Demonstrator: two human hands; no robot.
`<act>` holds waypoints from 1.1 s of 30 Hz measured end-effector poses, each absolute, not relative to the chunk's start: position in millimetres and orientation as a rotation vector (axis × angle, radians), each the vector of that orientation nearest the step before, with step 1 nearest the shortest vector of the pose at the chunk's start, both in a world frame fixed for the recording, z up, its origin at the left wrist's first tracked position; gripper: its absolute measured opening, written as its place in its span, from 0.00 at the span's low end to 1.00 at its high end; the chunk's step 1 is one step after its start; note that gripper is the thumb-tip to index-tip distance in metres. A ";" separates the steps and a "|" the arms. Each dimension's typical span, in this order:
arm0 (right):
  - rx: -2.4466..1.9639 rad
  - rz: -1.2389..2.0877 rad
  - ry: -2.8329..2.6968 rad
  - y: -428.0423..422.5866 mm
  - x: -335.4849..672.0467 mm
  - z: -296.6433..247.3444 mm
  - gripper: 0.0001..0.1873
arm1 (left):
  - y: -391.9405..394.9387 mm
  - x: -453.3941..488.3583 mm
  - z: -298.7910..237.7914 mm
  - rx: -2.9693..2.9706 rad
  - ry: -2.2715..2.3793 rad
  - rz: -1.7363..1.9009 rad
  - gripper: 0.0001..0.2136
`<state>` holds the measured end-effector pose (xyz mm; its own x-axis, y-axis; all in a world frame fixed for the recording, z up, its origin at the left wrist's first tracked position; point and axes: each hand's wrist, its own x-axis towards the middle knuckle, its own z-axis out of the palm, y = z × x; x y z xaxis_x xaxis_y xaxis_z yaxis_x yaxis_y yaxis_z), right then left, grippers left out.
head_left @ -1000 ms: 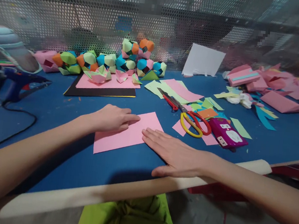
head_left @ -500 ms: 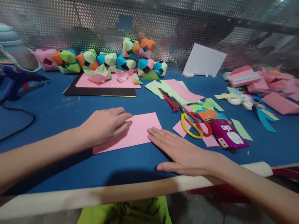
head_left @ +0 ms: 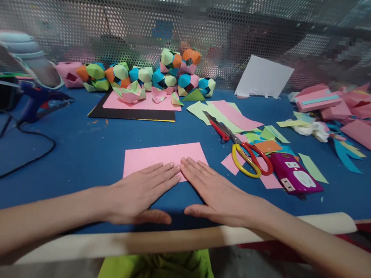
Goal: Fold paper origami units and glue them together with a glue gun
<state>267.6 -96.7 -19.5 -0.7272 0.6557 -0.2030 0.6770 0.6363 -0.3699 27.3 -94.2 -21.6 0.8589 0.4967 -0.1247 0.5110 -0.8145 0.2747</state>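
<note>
A pink sheet of paper [head_left: 162, 154] lies flat on the blue table in front of me, its near edge partly covered by my hands. My left hand [head_left: 145, 190] rests palm down on its lower left part, fingers stretched out and thumb apart. From the right, my right hand [head_left: 215, 188] presses on the lower right part, also flat with straight fingers. The fingertips of both hands nearly meet on the paper. Beyond my right hand lie two pairs of scissors, one with yellow handles [head_left: 245, 163] and one with red handles [head_left: 266, 160].
Folded paper balls [head_left: 140, 77] line the back, behind black and pink sheets [head_left: 131, 114]. A blue glue gun [head_left: 37, 101] with its cord and a bottle [head_left: 31, 58] stand left. Right are a purple power strip [head_left: 294, 175], paper scraps [head_left: 267, 146] and a pink paper pile [head_left: 368, 105].
My left hand has moved from the middle of the sheet toward its near edge, beside my right hand, and its fingers have straightened. The view has shifted slightly left.
</note>
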 end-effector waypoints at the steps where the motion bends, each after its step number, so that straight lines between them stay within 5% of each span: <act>1: 1.146 -0.675 2.775 -97.1 269.5 -18.3 0.53 | -94.4 23.9 -21.0 2.733 0.745 -0.080 0.38; 12: 1.263 -0.471 2.794 -112.8 311.8 -9.2 0.43 | -119.6 -33.2 -8.1 2.823 0.865 0.043 0.34; 19: 1.256 -0.162 3.060 -80.4 262.4 3.6 0.26 | -100.5 9.9 -3.4 2.751 1.005 0.249 0.25; 33: 1.375 -0.238 2.926 -44.2 226.6 -32.9 0.37 | -67.7 40.2 -35.9 2.716 1.319 0.087 0.37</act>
